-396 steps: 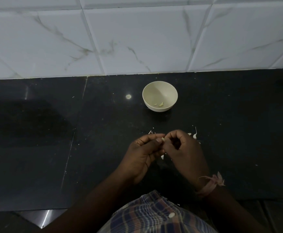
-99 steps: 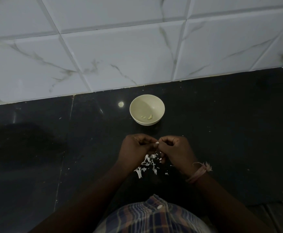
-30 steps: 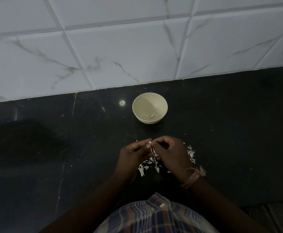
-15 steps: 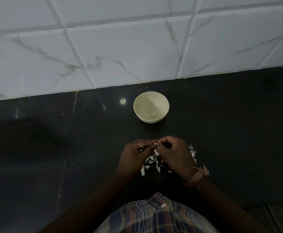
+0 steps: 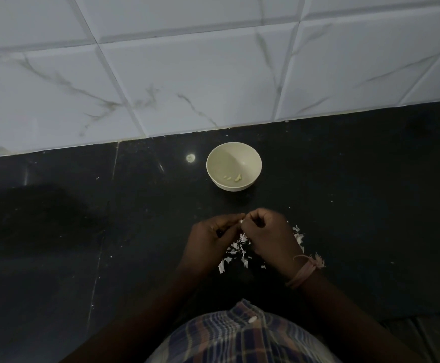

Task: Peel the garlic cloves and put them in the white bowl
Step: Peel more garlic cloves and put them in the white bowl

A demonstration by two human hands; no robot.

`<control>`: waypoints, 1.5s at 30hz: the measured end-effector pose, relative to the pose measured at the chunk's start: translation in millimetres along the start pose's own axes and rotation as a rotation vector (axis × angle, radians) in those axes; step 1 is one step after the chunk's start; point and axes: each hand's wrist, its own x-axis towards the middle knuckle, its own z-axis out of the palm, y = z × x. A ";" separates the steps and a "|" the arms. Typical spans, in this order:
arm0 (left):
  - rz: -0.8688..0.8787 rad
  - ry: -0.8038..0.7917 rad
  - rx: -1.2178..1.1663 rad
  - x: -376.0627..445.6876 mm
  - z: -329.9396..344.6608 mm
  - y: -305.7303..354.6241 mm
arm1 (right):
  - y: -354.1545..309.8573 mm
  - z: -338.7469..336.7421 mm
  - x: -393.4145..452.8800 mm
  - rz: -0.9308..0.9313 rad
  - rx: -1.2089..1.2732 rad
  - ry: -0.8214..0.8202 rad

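Over the dark desk (image 5: 344, 195), your two hands meet just on your side of the white bowl (image 5: 234, 166). Your left hand (image 5: 211, 239) and your right hand (image 5: 268, 234) touch at the fingertips, and between them you pinch a small pale garlic clove (image 5: 240, 221); only a speck of it shows, so how much skin it carries cannot be told. The fingers of both hands are curled in around that clove. A pinkish thread band (image 5: 305, 269) is tied around your right wrist, its frayed ends sticking out to the right.

Below and between your hands, a scatter of white garlic peels (image 5: 236, 251) lies on the desk, with more flakes just right of your right hand. The white bowl stands upright, apart from your hands and nearer the wall, and holds a few small peeled cloves (image 5: 233, 178) at its bottom. Behind it rises a wall of white marbled tiles (image 5: 187, 74). A small round glint of light (image 5: 190, 158) sits on the desk just left of the bowl. Your checked shirt (image 5: 240, 336) fills the bottom edge.
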 end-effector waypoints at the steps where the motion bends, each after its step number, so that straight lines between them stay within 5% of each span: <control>1: -0.032 -0.005 -0.032 -0.8 0.5 -0.3 | 0.0 0.3 0.6 0.022 0.040 -0.013; 7: -0.192 -0.012 -0.327 -5.9 8.5 0.9 | -1.8 0.5 -1.9 0.158 0.287 -0.047; 19: -0.446 0.105 -0.923 -2.0 11.9 9.8 | 4.1 1.7 -1.2 0.104 0.333 0.008; 30: -0.501 0.159 -0.920 -0.7 11.5 6.7 | 12.3 3.6 0.8 -0.098 -0.042 0.105; 45: -0.493 0.175 -0.758 -2.5 10.2 3.1 | 17.7 10.3 -3.5 -0.087 -0.058 0.116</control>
